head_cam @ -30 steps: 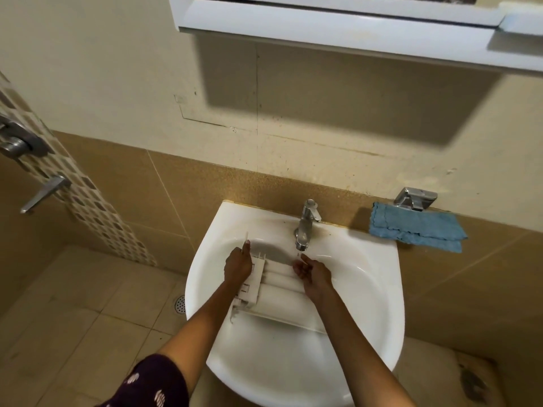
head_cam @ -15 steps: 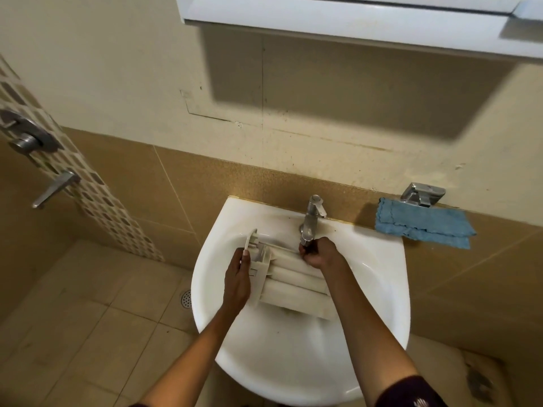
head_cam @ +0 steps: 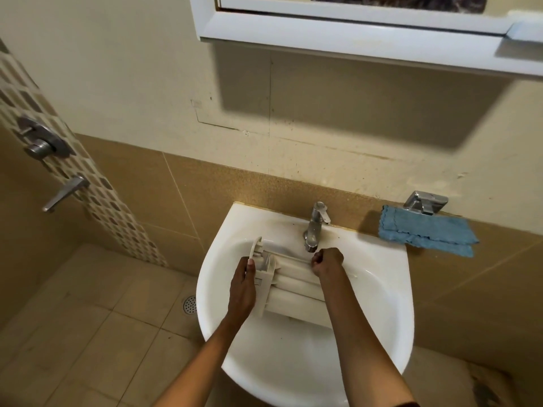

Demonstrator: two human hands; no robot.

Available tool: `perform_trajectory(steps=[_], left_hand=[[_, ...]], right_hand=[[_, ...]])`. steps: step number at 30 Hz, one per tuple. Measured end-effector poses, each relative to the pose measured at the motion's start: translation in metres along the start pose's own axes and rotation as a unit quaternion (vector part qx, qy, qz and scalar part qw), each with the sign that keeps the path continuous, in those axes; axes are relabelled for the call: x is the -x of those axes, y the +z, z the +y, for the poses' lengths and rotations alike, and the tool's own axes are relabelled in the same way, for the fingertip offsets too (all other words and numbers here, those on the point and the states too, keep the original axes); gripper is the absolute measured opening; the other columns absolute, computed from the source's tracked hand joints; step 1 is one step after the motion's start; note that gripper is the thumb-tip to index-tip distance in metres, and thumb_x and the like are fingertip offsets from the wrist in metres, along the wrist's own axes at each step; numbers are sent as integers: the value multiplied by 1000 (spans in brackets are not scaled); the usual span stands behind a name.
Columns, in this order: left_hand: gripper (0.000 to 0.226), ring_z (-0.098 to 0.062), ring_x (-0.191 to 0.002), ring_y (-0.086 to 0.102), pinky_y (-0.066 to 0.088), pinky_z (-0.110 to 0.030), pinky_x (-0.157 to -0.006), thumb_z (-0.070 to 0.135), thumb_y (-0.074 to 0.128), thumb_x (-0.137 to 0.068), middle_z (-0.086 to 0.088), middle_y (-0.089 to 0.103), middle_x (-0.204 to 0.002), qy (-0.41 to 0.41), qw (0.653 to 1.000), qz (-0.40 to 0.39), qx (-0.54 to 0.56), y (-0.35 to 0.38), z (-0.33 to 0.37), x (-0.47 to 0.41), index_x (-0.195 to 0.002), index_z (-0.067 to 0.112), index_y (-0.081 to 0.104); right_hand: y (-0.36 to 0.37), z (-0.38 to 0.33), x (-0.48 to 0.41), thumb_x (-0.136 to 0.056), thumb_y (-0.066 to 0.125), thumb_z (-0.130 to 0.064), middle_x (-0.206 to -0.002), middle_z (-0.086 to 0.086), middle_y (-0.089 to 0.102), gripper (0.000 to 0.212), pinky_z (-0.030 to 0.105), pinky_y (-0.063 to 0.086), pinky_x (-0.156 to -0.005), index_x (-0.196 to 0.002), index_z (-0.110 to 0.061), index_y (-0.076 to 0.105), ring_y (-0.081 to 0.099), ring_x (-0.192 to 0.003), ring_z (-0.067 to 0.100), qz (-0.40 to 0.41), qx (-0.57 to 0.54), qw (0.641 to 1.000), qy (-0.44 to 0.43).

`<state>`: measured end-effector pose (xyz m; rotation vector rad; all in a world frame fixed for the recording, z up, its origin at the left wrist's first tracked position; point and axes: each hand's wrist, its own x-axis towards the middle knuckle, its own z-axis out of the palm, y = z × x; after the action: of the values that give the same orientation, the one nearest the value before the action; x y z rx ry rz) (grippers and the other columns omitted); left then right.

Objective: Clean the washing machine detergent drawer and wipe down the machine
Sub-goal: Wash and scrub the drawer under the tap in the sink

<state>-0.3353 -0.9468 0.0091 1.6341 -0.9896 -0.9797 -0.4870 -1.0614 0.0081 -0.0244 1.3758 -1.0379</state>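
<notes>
Since the detergent drawer (head_cam: 291, 284) must be rinsed before the machine is wiped, it is laid across the bowl of the sink (head_cam: 382, 292), directly below the spout of the tap (head_cam: 316, 227), where any water would fall onto it and run off into the basin. The drawer is placed on its side, with its front panel turned toward the left and raised a little above the bowl. In this way the long compartments are probably exposed to the spout.

The hands are apart, one at each side of the drawer. The front panel end is gripped by the left hand (head_cam: 244, 286), with the thumb laid along the panel; it is judged that the drawer is steadied and tilted by this hand. The fingers of the right hand (head_cam: 327, 264) are curled down onto the far edge of the drawer, just under the spout, and this edge seems to be gripped. Whether it is also rubbed cannot be told. Whether water flows from the tap cannot be told either.

A folded blue cloth (head_cam: 426, 235) is left on the ledge to the right of the sink, well apart from both hands and from any splash. It is probably reserved, dry, for the wiping. The washing machine is not seen.
</notes>
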Motion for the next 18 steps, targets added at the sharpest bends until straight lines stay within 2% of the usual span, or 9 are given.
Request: perform_trajectory(steps=[2,5,7,9,10,12,14,16,18], left_hand=[[35,-15,-94,53,39,-22,-81,33,25,-101,1,58,-97,-2,1000,-7,7,-2,2,2,-105,12,53],[29,-1,-97,53,38,-17,-87,30,26,-101,13,58,-102,-5,999,-24,20,-6,5,4,-110,23,53],[26,7,-99,50,37,-5,-85,28,26,-102,21,55,-106,-9,999,-37,30,-9,6,5,-113,29,50],[29,7,-107,47,31,-4,-90,27,25,-102,24,49,-116,-13,998,-47,41,-10,6,5,-124,29,44],[34,3,-113,44,29,-10,-95,27,24,-102,21,45,-122,-15,998,-50,45,-11,4,5,-132,25,41],[37,-1,-117,40,27,-17,-98,27,23,-102,17,42,-124,-15,997,-55,53,-12,5,3,-136,22,38],[31,0,-115,39,27,-18,-97,25,22,-102,17,42,-123,-12,996,-65,63,-11,6,3,-129,28,38],[27,-1,-114,40,27,-20,-98,23,23,-102,15,44,-123,-15,994,-60,89,-12,8,5,-123,30,38],[30,-7,-113,46,30,-25,-99,22,28,-101,9,49,-124,-20,991,-25,128,-10,8,6,-127,25,43]], right_hand=[[-9,-2,1,-95,25,1,-67,4,43,32,20,33,-53,-67,-9,38,38,-59,11,-8,-34,999,24],[-9,-8,25,-91,18,3,-55,5,46,38,18,29,-51,-64,-11,39,35,-55,13,-53,-112,990,67],[0,-9,47,-92,21,5,-52,5,47,37,16,31,-47,-65,-9,42,38,-52,12,-122,-21,991,50],[16,-6,69,-94,29,5,-58,9,50,33,19,40,-45,-70,-5,49,46,-53,15,-188,179,966,-8],[24,-3,74,-95,32,6,-63,12,52,30,23,45,-52,-74,0,54,49,-56,18,-209,285,935,-33],[42,0,81,-92,38,9,-75,19,60,23,31,51,-68,-88,11,61,56,-63,23,-216,440,868,-79],[51,1,73,-87,53,7,-101,21,67,24,36,51,-87,-108,10,63,64,-83,27,-197,590,769,-146],[54,4,63,-82,64,1,-113,17,65,33,37,48,-95,-115,0,64,62,-105,29,-184,697,659,-216],[52,5,57,-81,65,-1,-112,18,67,29,41,50,-92,-110,2,66,61,-108,33,-175,703,648,-236]])
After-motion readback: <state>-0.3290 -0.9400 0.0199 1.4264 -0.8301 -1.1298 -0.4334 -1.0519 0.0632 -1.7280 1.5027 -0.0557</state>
